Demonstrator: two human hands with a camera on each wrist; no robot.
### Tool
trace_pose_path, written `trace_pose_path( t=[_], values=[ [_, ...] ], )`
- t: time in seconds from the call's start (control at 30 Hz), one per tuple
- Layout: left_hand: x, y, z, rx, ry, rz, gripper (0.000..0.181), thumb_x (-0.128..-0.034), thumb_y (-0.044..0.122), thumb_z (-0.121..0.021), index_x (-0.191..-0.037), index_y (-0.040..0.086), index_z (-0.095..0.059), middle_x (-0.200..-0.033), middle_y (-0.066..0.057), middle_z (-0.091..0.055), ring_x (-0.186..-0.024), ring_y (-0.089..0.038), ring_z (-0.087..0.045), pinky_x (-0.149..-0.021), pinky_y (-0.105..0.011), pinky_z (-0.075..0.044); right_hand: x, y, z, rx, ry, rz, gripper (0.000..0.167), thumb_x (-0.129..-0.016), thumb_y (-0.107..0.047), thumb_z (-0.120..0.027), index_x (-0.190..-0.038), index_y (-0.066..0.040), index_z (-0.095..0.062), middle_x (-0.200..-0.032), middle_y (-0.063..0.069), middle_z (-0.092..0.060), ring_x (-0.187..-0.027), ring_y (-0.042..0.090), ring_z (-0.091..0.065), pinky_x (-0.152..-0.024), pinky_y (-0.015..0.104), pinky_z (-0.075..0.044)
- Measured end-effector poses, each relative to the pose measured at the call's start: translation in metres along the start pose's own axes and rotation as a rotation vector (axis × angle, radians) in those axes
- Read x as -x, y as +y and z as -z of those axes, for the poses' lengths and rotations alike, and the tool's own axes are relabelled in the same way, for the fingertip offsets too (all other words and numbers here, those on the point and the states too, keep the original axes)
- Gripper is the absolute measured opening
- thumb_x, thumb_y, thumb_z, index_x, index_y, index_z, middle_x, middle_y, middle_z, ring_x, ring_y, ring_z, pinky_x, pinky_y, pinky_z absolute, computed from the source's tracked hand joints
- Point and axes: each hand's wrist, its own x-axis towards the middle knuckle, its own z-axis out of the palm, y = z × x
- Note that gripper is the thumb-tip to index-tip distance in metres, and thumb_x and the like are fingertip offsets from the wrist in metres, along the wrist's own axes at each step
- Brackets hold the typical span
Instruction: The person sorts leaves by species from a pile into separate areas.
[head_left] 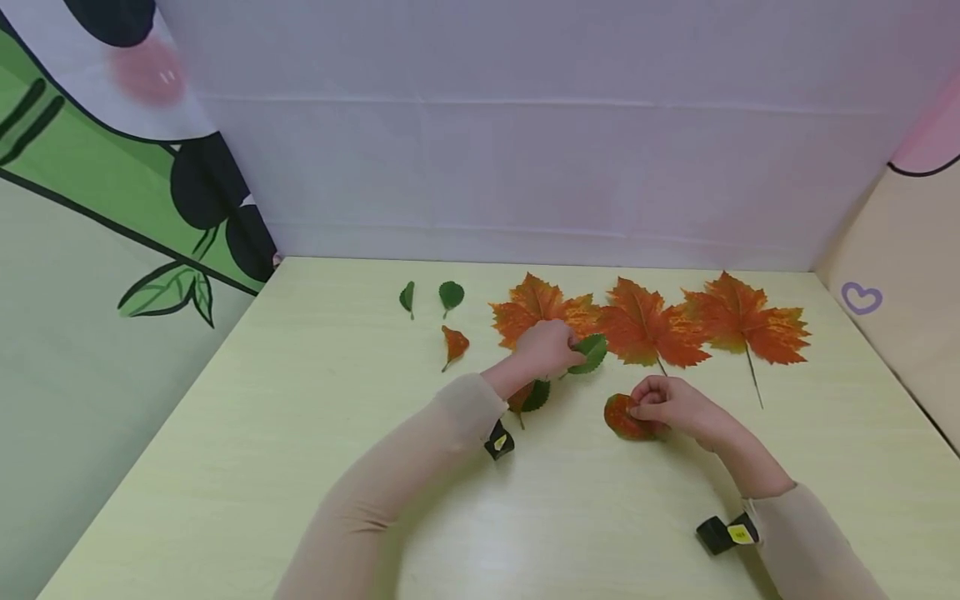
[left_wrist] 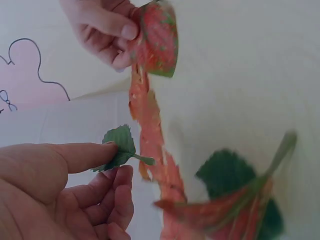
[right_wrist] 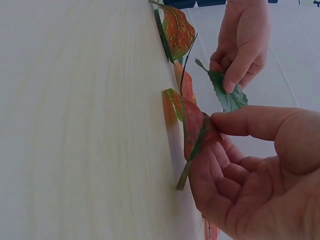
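And here's the left hand [head_left: 551,350], thumb and fingers pinching a green leaf [head_left: 590,354] just in front of the big orange leaves [head_left: 637,321]! Over on the other side, the right hand [head_left: 678,408] has its fingers pinched on a red leaf [head_left: 626,417], low over the bench [head_left: 300,467]; whether that leaf touches down, I can't tell. Both grips leave the stem free, probably because a light hold on the blade avoids creasing it. The orange leaves line up along the back, seemingly spread so each shows. Two small green leaves [head_left: 452,295] stand apart at the left, a small orange leaf [head_left: 454,343] nearby. Any writing? Yellow labels [head_left: 740,534] on the black wrist units [head_left: 716,536], too small to read!
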Motion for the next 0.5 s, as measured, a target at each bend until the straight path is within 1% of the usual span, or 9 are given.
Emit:
trace_pose_path(
  t=[0.1,0.23,0.33,0.5],
  values=[
    [0.003,-0.007,0.011,0.065,0.049,-0.032,0.046,-0.0849,0.029,-0.063,-0.055,0.015,-0.031,-0.050,0.004,-0.021,-0.044,-0.009,-0.019,-0.044,-0.022,-0.018,0.000,0.000,0.000,-0.003,-0.004,-0.001,0.025,-0.086,-0.013,-0.060,-0.100,0.006,-0.050,-0.075,0.002,-0.052,-0.067,0.013,-0.047,-0.058,0.024,-0.042],
    [0.006,-0.022,0.024,0.125,0.105,-0.070,0.036,-0.0861,0.028,-0.062,-0.062,0.013,-0.039,-0.054,0.003,-0.029,-0.048,-0.009,-0.029,-0.048,-0.022,-0.025,0.000,0.000,-0.002,-0.011,-0.017,0.012,0.029,-0.086,-0.013,-0.060,-0.105,0.008,-0.050,-0.078,0.003,-0.053,-0.070,0.013,-0.048,-0.059,0.024,-0.044],
    [0.009,-0.035,0.033,0.156,0.145,-0.062,0.030,-0.0862,0.029,-0.062,-0.067,0.013,-0.045,-0.057,0.004,-0.035,-0.050,-0.009,-0.035,-0.050,-0.022,-0.030,0.000,0.000,-0.003,-0.006,-0.026,0.026,0.031,-0.087,-0.013,-0.059,-0.107,0.009,-0.051,-0.082,0.004,-0.056,-0.073,0.014,-0.049,-0.060,0.024,-0.045],
    [0.016,-0.055,0.048,0.184,0.220,-0.047,0.031,-0.0858,0.029,-0.062,-0.067,0.012,-0.044,-0.054,0.003,-0.036,-0.050,-0.011,-0.034,-0.051,-0.024,-0.029,-0.001,0.002,-0.005,0.002,-0.029,0.024,0.028,-0.088,-0.014,-0.059,-0.104,0.009,-0.056,-0.082,0.004,-0.059,-0.074,0.015,-0.050,-0.062,0.024,-0.044]
  ],
)
